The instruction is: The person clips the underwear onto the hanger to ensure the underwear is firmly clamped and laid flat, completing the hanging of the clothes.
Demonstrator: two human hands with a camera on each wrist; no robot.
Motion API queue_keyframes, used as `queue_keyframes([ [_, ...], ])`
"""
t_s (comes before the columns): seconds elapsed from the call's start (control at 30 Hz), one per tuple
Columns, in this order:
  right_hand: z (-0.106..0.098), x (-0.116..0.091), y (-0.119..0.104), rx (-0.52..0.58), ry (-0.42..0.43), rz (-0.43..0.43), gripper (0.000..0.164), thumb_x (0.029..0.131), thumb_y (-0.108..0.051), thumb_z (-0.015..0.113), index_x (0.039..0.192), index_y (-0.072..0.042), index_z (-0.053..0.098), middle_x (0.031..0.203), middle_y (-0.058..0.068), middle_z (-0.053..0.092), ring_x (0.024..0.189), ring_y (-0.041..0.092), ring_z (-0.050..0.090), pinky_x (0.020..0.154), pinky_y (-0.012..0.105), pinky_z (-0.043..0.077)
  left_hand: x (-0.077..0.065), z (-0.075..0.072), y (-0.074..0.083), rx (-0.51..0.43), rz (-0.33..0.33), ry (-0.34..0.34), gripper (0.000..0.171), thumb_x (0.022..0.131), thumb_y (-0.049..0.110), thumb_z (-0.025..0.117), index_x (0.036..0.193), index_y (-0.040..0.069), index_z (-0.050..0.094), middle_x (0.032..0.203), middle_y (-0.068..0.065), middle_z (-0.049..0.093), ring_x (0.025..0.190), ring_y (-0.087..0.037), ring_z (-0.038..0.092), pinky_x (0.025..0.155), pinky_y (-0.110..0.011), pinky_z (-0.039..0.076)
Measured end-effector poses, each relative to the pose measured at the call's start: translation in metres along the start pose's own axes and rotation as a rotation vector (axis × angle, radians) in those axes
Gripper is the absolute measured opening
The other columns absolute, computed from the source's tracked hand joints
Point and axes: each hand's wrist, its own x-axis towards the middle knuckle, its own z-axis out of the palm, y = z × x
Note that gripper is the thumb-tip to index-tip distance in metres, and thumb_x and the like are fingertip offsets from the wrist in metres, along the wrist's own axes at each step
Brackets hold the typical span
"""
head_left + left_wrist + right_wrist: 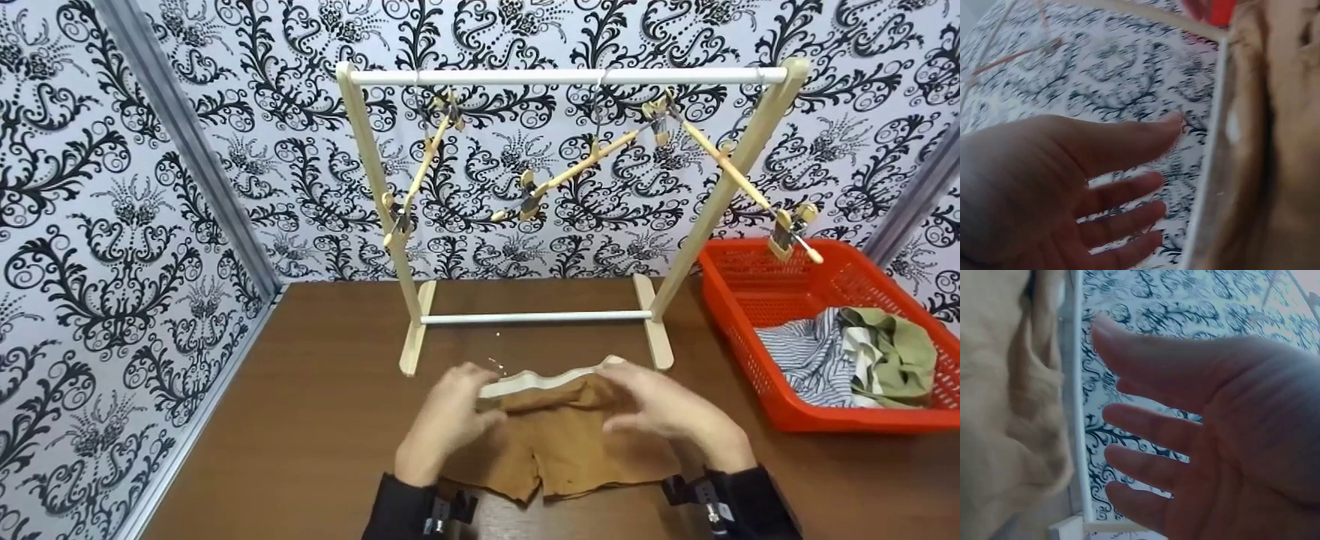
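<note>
A pair of small brown shorts point(570, 450) with a pale waistband lies on the table, its legs toward me. My left hand point(448, 416) hovers at the left side of the shorts, and my right hand point(667, 405) at the right side near the waistband. Both wrist views show nothing held: the fingers of the left hand point(1112, 208) are spread and relaxed, and so are those of the right hand point(1151, 439). Brown cloth point(1292, 140) fills the right of the left wrist view. From the head view I cannot tell whether any fingertip touches the cloth.
Behind the shorts stands a wooden rack point(375, 165) with a white top rail point(525, 76). Three clip hangers hang tilted from it, including the middle hanger point(592, 159). A red basket point(739, 352) at the right holds striped cloth point(806, 360) and green cloth point(900, 356). Patterned walls enclose the table point(300, 405).
</note>
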Motion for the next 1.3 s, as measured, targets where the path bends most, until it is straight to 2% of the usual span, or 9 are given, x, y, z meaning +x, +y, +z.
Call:
queue_keyframes([
  [0.07, 0.007, 0.001, 0.001, 0.027, -0.062, 0.014, 0.087, 0.078, -0.029, 0.088, 0.145, 0.008, 0.046, 0.146, 0.029, 0.048, 0.134, 0.046, 0.045, 0.109, 0.061, 0.034, -0.002, 0.007, 0.000, 0.029, -0.058, -0.111, 0.067, 0.071, 0.030, 0.093, 0.126, 0.001, 0.066, 0.122, -0.018, 0.064, 0.113, -0.038, 0.060, 0.095, -0.054, 0.050],
  [0.2, 0.022, 0.001, 0.004, 0.063, -0.136, 0.111, 0.102, 0.072, -0.032, 0.091, 0.153, 0.002, 0.038, 0.155, 0.034, 0.031, 0.143, 0.052, 0.029, 0.112, 0.066, 0.026, -0.006, 0.019, -0.006, 0.020, -0.157, -0.268, 0.092, 0.062, 0.039, 0.098, 0.137, 0.004, 0.057, 0.134, -0.019, 0.054, 0.127, -0.040, 0.051, 0.098, -0.060, 0.046],
  [0.4, 0.034, -0.005, -0.004, 0.062, -0.220, 0.303, 0.116, 0.063, -0.030, 0.096, 0.158, -0.008, 0.033, 0.158, 0.041, 0.007, 0.145, 0.059, 0.001, 0.110, 0.076, 0.012, -0.008, 0.022, -0.008, 0.059, -0.190, -0.390, 0.119, 0.056, 0.051, 0.098, 0.152, 0.008, 0.043, 0.150, -0.020, 0.040, 0.140, -0.041, 0.035, 0.109, -0.062, 0.034],
  [0.53, 0.035, -0.006, -0.014, 0.001, -0.288, 0.392, 0.123, 0.059, -0.037, 0.097, 0.160, -0.017, 0.030, 0.161, 0.037, 0.004, 0.146, 0.059, 0.000, 0.109, 0.075, 0.017, -0.010, 0.021, -0.008, 0.090, -0.218, -0.453, 0.134, 0.052, 0.058, 0.097, 0.158, 0.010, 0.030, 0.161, -0.023, 0.025, 0.149, -0.044, 0.019, 0.115, -0.067, 0.018],
  [0.7, 0.034, -0.001, -0.022, -0.045, -0.305, 0.422, 0.118, 0.062, -0.044, 0.095, 0.160, -0.022, 0.032, 0.162, 0.035, 0.010, 0.143, 0.063, 0.005, 0.105, 0.078, 0.022, -0.011, 0.023, -0.013, 0.071, -0.237, -0.485, 0.143, 0.052, 0.061, 0.095, 0.162, 0.011, 0.019, 0.167, -0.021, 0.012, 0.153, -0.043, 0.004, 0.116, -0.068, 0.000],
  [0.9, 0.037, 0.002, -0.019, -0.039, -0.290, 0.432, 0.116, 0.063, -0.043, 0.094, 0.159, -0.021, 0.034, 0.161, 0.035, 0.006, 0.142, 0.064, -0.001, 0.103, 0.082, 0.015, -0.009, 0.031, -0.018, 0.085, -0.251, -0.494, 0.147, 0.051, 0.069, 0.091, 0.163, 0.013, 0.016, 0.168, -0.020, 0.004, 0.152, -0.043, -0.004, 0.115, -0.067, -0.009],
  [1.03, 0.038, 0.003, -0.012, -0.021, -0.247, 0.397, 0.119, 0.063, -0.042, 0.095, 0.160, -0.016, 0.031, 0.160, 0.038, 0.006, 0.141, 0.066, -0.002, 0.101, 0.083, 0.015, -0.005, 0.035, -0.020, 0.091, -0.216, -0.433, 0.142, 0.053, 0.069, 0.091, 0.161, 0.007, 0.022, 0.165, -0.028, 0.007, 0.151, -0.048, 0.000, 0.116, -0.067, -0.005],
  [1.13, 0.037, 0.003, -0.008, -0.006, -0.211, 0.370, 0.122, 0.064, -0.042, 0.094, 0.161, -0.016, 0.026, 0.160, 0.038, 0.005, 0.142, 0.064, -0.001, 0.103, 0.082, 0.013, -0.003, 0.035, -0.019, 0.050, -0.175, -0.399, 0.135, 0.057, 0.063, 0.092, 0.158, -0.001, 0.028, 0.162, -0.034, 0.010, 0.150, -0.049, 0.004, 0.118, -0.064, 0.004],
  [1.3, 0.035, 0.001, -0.008, 0.026, -0.219, 0.348, 0.130, 0.062, -0.044, 0.095, 0.163, -0.016, 0.018, 0.162, 0.034, 0.000, 0.147, 0.055, -0.005, 0.109, 0.077, 0.007, -0.004, 0.031, -0.011, -0.035, -0.211, -0.414, 0.128, 0.063, 0.057, 0.093, 0.155, -0.007, 0.030, 0.161, -0.034, 0.013, 0.151, -0.046, 0.007, 0.120, -0.057, 0.015],
])
